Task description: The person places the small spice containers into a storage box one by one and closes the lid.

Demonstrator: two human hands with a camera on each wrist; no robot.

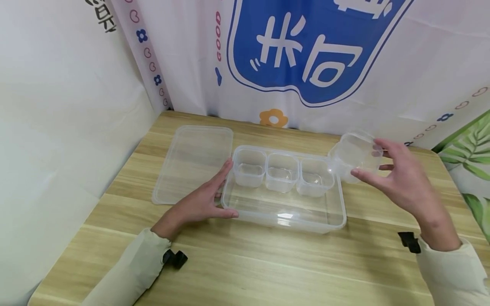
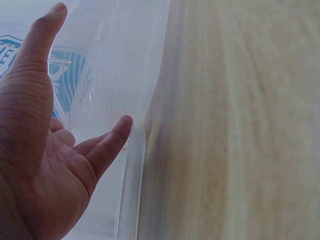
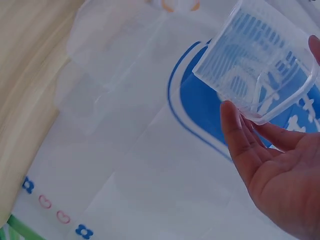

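Note:
A large clear plastic box (image 1: 283,208) stands on the table, with three small clear containers (image 1: 282,170) in a row along its far side. My left hand (image 1: 206,199) rests against the box's left end, thumb at the near rim and fingers along the side. In the left wrist view the fingers of this hand (image 2: 55,150) are extended against the plastic. Above the box's far right corner, my right hand (image 1: 402,178) holds another small clear container (image 3: 255,60), tilted, between thumb and fingers.
A flat clear lid (image 1: 195,161) lies left of the box. More translucent plastic pieces (image 3: 110,45) sit near the table's back edge, their shape unclear. A printed cloth (image 1: 191,55) hangs behind the wooden table (image 1: 268,267), and a white wall covering (image 1: 57,106) rises at left.

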